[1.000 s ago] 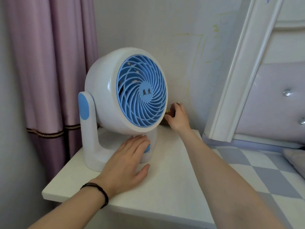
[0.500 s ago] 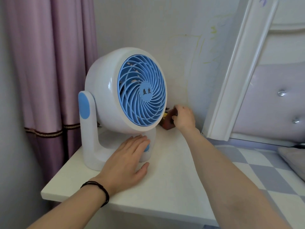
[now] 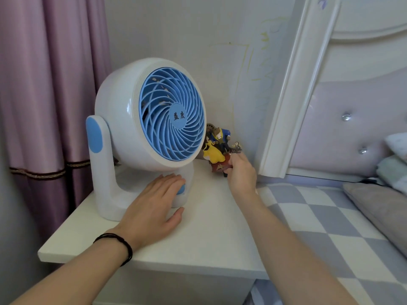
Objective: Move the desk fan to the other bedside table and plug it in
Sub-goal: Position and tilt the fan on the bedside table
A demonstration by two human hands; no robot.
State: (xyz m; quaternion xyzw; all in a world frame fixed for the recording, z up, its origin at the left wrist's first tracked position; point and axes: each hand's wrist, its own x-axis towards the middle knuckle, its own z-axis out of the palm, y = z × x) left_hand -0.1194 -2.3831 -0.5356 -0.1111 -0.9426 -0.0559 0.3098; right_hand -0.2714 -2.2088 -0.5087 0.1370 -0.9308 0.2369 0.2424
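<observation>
Resting flat, fingers straight, on base of desk fan (image 3: 149, 133): left hand (image 3: 152, 208), wrist banded black. Reached to 1 o'clock, fingers pinched round small figurine (image 3: 217, 148): right hand (image 3: 241, 175). Stood upright on white bedside table (image 3: 209, 238), long axis vertical, blue grille faced toward 4 o'clock. Figurine held at 3 o'clock of grille, just beside it. Purple curtain (image 3: 44, 84) hung at 9 o'clock; checked bedding (image 3: 308, 216) lay at 4 o'clock.
</observation>
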